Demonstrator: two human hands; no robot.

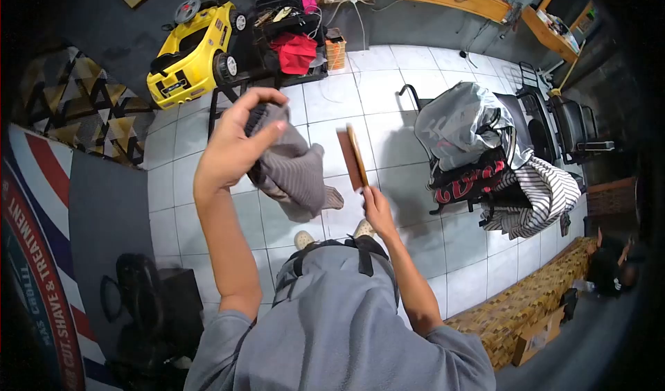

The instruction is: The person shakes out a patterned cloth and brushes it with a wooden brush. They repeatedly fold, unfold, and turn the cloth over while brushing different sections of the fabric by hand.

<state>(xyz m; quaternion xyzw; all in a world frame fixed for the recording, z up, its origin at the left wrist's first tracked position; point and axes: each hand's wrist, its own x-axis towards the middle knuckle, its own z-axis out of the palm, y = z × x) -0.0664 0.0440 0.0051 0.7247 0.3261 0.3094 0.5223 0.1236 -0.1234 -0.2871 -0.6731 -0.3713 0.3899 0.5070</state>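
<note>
A grey-brown ribbed cloth (294, 173) hangs bunched from my left hand (239, 141), whose thumb and fingers curl round its dark upper end. My right hand (377, 213) is closed on the handle end of a wooden brush (353, 159), which points up and away from me with its brown bristles facing left. The brush is apart from the cloth, to its right. Both are held above the tiled floor, in front of my shoes.
At right, a black chair bears a silvery cape (460, 124) and a striped cloth (544, 197). A yellow toy car (190, 58) and a red cloth (296, 53) are at the upper left. A person (613, 266) is at the far right, near a woven mat (519, 308).
</note>
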